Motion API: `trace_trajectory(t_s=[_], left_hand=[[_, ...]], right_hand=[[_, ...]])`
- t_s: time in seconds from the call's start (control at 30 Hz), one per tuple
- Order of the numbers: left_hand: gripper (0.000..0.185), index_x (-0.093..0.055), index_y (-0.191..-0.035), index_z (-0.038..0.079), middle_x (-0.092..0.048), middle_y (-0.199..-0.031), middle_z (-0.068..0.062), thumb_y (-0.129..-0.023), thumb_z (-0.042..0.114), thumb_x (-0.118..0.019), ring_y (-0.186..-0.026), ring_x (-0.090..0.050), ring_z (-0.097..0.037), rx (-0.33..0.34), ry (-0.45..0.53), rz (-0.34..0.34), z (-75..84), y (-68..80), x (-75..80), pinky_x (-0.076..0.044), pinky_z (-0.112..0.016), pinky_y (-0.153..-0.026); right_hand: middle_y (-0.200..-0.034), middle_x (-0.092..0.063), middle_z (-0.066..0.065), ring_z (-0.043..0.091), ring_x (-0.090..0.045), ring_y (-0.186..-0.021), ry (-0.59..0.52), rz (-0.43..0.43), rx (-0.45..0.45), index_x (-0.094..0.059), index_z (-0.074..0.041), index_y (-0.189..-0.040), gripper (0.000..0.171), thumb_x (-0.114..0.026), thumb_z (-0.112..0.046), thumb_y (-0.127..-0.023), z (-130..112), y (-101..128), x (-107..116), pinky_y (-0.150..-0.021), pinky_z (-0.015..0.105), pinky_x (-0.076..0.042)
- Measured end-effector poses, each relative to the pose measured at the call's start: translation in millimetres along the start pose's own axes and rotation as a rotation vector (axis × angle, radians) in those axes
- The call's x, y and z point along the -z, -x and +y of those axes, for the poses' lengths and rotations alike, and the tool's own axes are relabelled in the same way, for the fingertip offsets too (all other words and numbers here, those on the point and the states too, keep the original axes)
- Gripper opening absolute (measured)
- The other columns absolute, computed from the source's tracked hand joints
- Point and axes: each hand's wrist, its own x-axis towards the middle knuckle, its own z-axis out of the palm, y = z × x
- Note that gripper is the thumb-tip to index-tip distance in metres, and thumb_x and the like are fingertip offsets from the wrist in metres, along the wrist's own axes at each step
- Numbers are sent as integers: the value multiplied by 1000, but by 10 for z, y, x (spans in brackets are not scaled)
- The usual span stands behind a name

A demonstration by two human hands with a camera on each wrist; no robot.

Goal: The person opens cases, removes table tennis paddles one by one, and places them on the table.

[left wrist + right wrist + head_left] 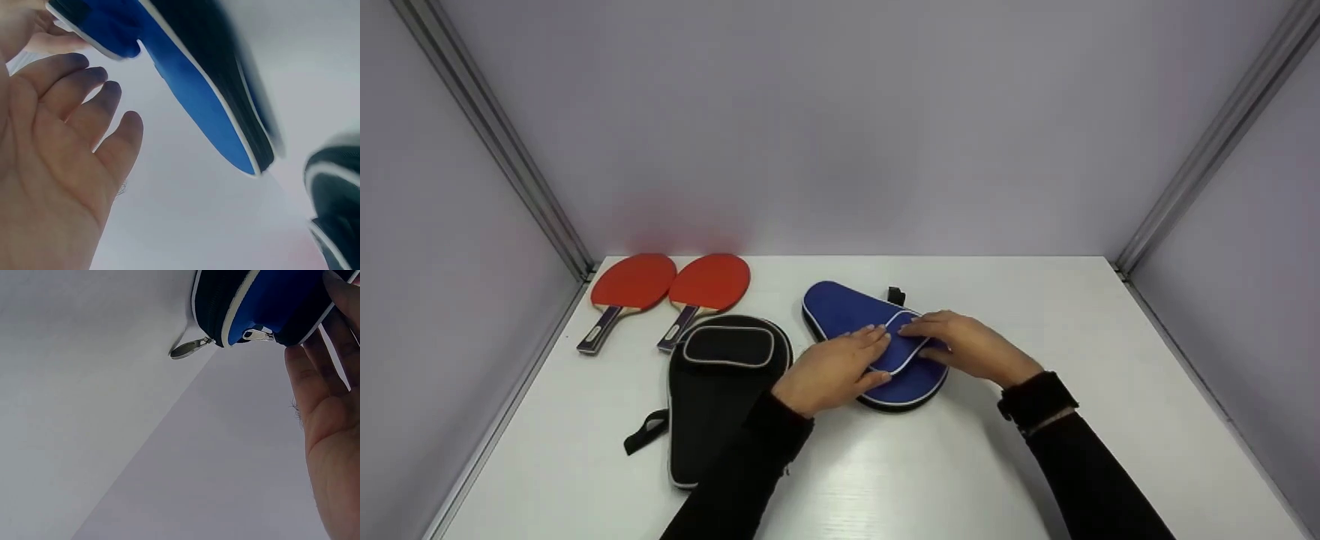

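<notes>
A blue table tennis bat case (840, 311) with white piping and black sides lies slanted on the table, its raised pocket (901, 346) towards its wide end. My left hand (832, 371) reaches over the case from the left, fingers extended at the pocket's left edge. On the other side, my right hand (967, 346) touches the pocket's right edge with its fingertips. The right wrist view shows a metal zip pull (190, 349) hanging from the case's side and another zip pull (259, 335) at the pocket, close to the right fingers.
Left of the blue case lies a black bat case (712, 405) with a pocket and a strap (646, 431), partly under my left sleeve. Two red table tennis bats, one outer (636, 281) and one inner (711, 281), lie at the back left. Walls enclose the white table (1035, 292).
</notes>
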Motion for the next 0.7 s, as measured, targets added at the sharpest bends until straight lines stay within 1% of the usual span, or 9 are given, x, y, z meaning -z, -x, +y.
trace_trajectory(t_s=[0.17, 0.37, 0.53, 0.6, 0.7], left_hand=[[67, -49, -178, 5, -48, -187, -14, -125, 45, -57, -176, -47, -28, 15, -11, -1, 90, -103, -54, -44, -45, -144], [68, -49, -178, 4, -50, -185, -15, -124, 43, -59, -174, -50, -28, 26, -5, 11, 145, -153, -127, -47, -45, -141], [67, -51, -176, 3, -54, -183, -15, -123, 42, -61, -171, -54, -28, 32, 1, 37, 153, -170, -147, -50, -45, -139], [66, -52, -176, 2, -55, -182, -15, -123, 41, -63, -170, -56, -28, 38, 15, 46, 151, -165, -149, -52, -45, -138], [66, -54, -174, 1, -57, -181, -15, -122, 39, -64, -169, -57, -29, 42, 30, 57, 139, -161, -161, -53, -45, -137]], right_hand=[[-158, -77, 12, 37, -71, -152, -49, 12, -23, -74, -12, -158, 48, -82, -11, -111, 38, 20, -42, -131, 58, -57], [-167, -71, 13, 39, -64, -161, -144, 14, -75, -68, -11, -165, 55, -80, -8, -112, 75, 86, -96, -136, 60, -52], [-172, -66, 18, 44, -61, -163, -204, 8, -85, -62, -8, -169, 59, -77, -4, -113, 130, 153, -22, -136, 63, -50], [-172, -66, 20, 46, -62, -162, -221, 14, -119, -61, -6, -170, 59, -75, -3, -113, 166, 186, 33, -135, 65, -51], [-168, -68, 23, 49, -66, -156, -217, 41, -173, -61, -2, -168, 56, -73, -1, -113, 230, 245, 99, -129, 68, -56]])
